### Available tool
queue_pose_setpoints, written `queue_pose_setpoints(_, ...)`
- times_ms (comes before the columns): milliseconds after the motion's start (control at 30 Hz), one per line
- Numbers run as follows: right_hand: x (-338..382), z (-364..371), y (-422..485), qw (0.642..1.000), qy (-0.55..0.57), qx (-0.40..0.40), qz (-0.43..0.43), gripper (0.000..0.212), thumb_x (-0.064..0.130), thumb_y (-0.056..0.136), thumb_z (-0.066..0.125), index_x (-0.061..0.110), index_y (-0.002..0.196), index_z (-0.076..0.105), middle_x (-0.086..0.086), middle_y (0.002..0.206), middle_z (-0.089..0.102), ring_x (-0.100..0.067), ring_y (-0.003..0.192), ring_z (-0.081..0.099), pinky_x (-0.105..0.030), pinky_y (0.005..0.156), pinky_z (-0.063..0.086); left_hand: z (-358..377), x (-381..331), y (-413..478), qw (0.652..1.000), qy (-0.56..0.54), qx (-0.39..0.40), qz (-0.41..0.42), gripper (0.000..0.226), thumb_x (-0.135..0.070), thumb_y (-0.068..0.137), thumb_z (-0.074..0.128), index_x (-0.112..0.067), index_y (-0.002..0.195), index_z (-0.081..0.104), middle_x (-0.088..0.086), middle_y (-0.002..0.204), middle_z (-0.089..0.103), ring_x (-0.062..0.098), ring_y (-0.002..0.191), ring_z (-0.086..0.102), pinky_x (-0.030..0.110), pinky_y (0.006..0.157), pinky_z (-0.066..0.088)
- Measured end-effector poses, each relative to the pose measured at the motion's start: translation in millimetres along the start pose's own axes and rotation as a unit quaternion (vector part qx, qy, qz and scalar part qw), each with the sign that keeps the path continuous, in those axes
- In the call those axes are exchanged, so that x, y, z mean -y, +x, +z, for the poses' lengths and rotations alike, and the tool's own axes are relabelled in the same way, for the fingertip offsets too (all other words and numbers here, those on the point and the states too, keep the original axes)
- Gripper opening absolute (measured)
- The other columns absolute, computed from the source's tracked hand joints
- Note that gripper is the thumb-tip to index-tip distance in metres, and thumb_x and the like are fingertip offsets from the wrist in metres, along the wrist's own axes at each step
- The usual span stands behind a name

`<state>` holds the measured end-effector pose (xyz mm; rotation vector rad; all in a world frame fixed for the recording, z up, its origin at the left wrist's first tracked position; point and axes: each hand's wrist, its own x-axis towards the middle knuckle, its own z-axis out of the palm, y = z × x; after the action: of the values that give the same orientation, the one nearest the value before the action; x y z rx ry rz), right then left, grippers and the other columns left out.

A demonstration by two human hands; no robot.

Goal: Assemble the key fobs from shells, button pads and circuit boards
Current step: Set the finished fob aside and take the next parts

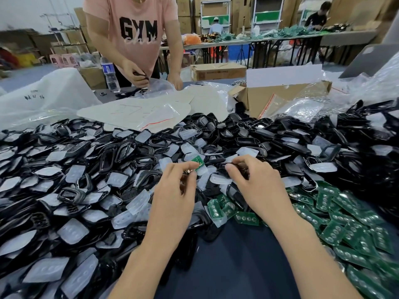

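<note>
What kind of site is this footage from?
Likely a small factory or warehouse assembly floor: a bench heaped with black shells and green circuit boards, stacked cardboard boxes along the back, and another worker at a long table.

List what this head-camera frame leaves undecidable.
- Head view: whatever sits under the right hand, hidden by its curled fingers.
- The circuit board in the left hand: partly covered by fingertips.
- The dark part in the standing person's hands: blurred, too small.
- Writing on the white bag: illegible.
</note>
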<state>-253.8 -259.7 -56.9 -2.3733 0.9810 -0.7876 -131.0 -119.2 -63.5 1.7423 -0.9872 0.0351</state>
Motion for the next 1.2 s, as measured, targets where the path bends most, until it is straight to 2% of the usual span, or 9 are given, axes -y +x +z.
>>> queue_pose_setpoints(67,-0.7,2.7,1.6,1.0,-0.031,0.001,-0.002,0.03,0.049,0.099,0.054,0.031,0.123,0.061,0.014,0.115,0.066,-0.02,0.11,0.055,-0.042,0.096,0.043,0.3,-0.7,-0.1,1.0,0.009,0.001,0.005,0.022,-0.027,0.102,0.055,-0.049,0.102,0.058,-0.027,0.104,0.054,0.003,0.083,0.06,0.012,0.07,0.045)
queue_pose_setpoints(267,-3.4,4.7,2.5,0.998,0.049,-0.048,0.01,0.023,0.022,0.1,0.058,0.028,0.121,0.064,0.016,0.096,0.06,-0.015,0.095,0.056,-0.043,0.09,0.048,0.0,-0.3,-1.7,1.0,0.004,0.001,0.005,0.021,-0.027,0.101,0.056,-0.046,0.105,0.06,-0.027,0.102,0.055,0.002,0.078,0.058,0.011,0.067,0.044)
queue_pose_setpoints(400,0.2,-0.5,2.6,0.982,0.13,-0.135,0.003,0.021,0.021,0.1,0.056,0.033,0.116,0.063,0.017,0.101,0.061,0.0,0.081,0.057,-0.019,0.067,0.046,0.2,-1.9,-1.8,1.0,-0.012,0.002,0.003,0.021,-0.025,0.1,0.058,-0.045,0.106,0.062,-0.028,0.101,0.056,0.001,0.08,0.06,0.009,0.068,0.043)
queue_pose_setpoints(467,2.1,-4.5,3.3,0.963,0.223,-0.145,0.045,0.02,0.023,0.1,0.058,0.04,0.109,0.063,0.02,0.094,0.063,0.001,0.073,0.059,-0.023,0.058,0.05,0.6,-2.8,-2.2,1.0,-0.019,0.007,0.004,0.022,-0.024,0.1,0.06,-0.045,0.106,0.063,-0.028,0.101,0.056,0.0,0.08,0.06,0.008,0.067,0.043)
queue_pose_setpoints(567,4.4,-10.9,6.9,0.894,0.408,-0.133,0.131,0.021,0.018,0.098,0.062,0.037,0.105,0.068,0.014,0.09,0.07,-0.002,0.068,0.065,-0.023,0.06,0.057,0.8,-4.4,-2.6,0.999,-0.032,0.015,0.007,0.026,-0.021,0.099,0.062,-0.046,0.105,0.063,-0.026,0.101,0.057,0.001,0.079,0.06,0.008,0.066,0.043)
queue_pose_setpoints(767,3.7,-18.0,14.0,0.661,0.698,-0.077,0.265,0.013,0.011,0.098,0.063,0.012,0.111,0.062,0.002,0.066,0.066,-0.014,0.063,0.067,-0.031,0.065,0.061,1.0,-5.5,-2.8,0.998,-0.032,0.04,0.022,0.033,-0.017,0.099,0.061,-0.048,0.108,0.06,-0.023,0.105,0.057,0.005,0.082,0.059,0.008,0.068,0.043)
queue_pose_setpoints(967,8.8,-7.4,8.2,0.713,0.656,0.002,0.247,0.007,0.01,0.096,0.065,0.012,0.103,0.068,0.001,0.078,0.069,-0.009,0.058,0.065,-0.017,0.044,0.048,0.1,-8.3,-2.4,0.999,-0.036,0.022,0.025,0.024,-0.027,0.099,0.063,-0.049,0.108,0.062,-0.024,0.101,0.061,0.004,0.085,0.06,0.008,0.072,0.044)
queue_pose_setpoints(1067,12.7,-3.9,6.8,0.729,0.648,0.038,0.217,0.014,0.006,0.101,0.057,0.007,0.099,0.07,-0.002,0.082,0.07,-0.009,0.067,0.068,-0.017,0.053,0.052,-2.0,-9.7,-3.0,0.998,-0.059,0.02,0.01,0.015,-0.041,0.096,0.06,-0.051,0.107,0.063,-0.026,0.096,0.067,0.005,0.084,0.064,0.011,0.07,0.047)
queue_pose_setpoints(1200,17.6,-1.4,5.2,0.718,0.657,0.099,0.205,0.026,-0.007,0.103,0.044,-0.004,0.12,0.063,-0.013,0.101,0.073,-0.016,0.084,0.075,-0.02,0.067,0.058,-3.2,-11.2,-3.5,0.998,-0.057,0.02,0.022,0.012,-0.038,0.098,0.06,-0.05,0.101,0.062,-0.024,0.091,0.068,0.003,0.079,0.064,0.012,0.068,0.047)
